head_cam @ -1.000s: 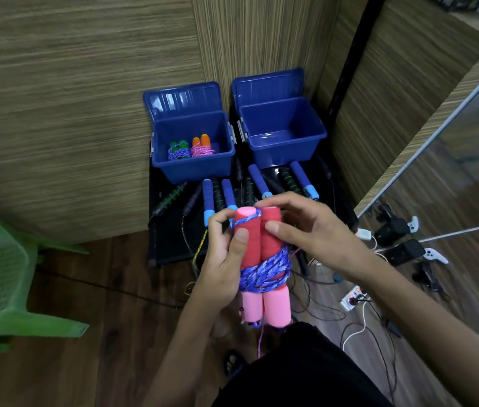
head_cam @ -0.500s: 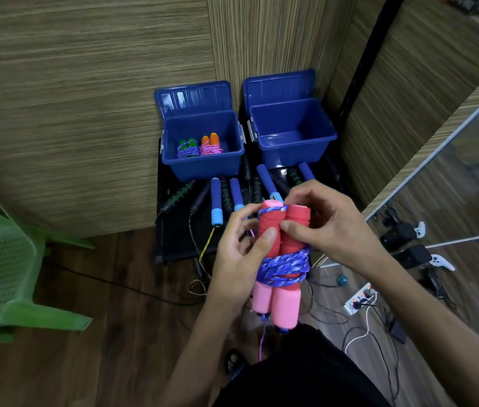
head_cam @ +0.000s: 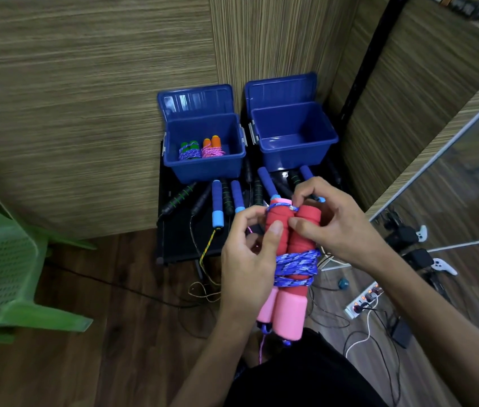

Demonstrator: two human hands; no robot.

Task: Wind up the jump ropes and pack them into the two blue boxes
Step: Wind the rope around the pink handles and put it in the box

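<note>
Wood-panelled corner, dark plank floor (head_cam: 132, 333), low black table (head_cam: 179, 248) against the wall carrying both blue boxes, lids up. Left blue box (head_cam: 205, 168) holds two wound ropes, one green-handled (head_cam: 188, 149), one orange-handled (head_cam: 213, 146). Right blue box (head_cam: 294, 160) looks empty. Several unwound ropes with blue (head_cam: 217, 201) and black handles lie on the table in front of the boxes.

Change over the last second: the bundle has risen toward the boxes, and a strand of cord that sat at the handle tops is now looped over the left handle's top. Red-and-pink handles (head_cam: 289, 259) held upright, side by side, blue-purple cord (head_cam: 297, 264) wrapped round the middle.

Left hand (head_cam: 247, 259) grips the bundle from the side, thumb pressed on the left handle. Right hand (head_cam: 335, 224) has fingers (head_cam: 301, 198) curled narrow, pinching the cord at the handle tops; thumb on the right handle.

Read: winding is essentially done, this is the tuck-off. A short tail hangs below the pink ends. Next call: seat the end, then drop the bundle into a box; either fits. Risk: loose loop slips off the foam and unwinds.
</note>
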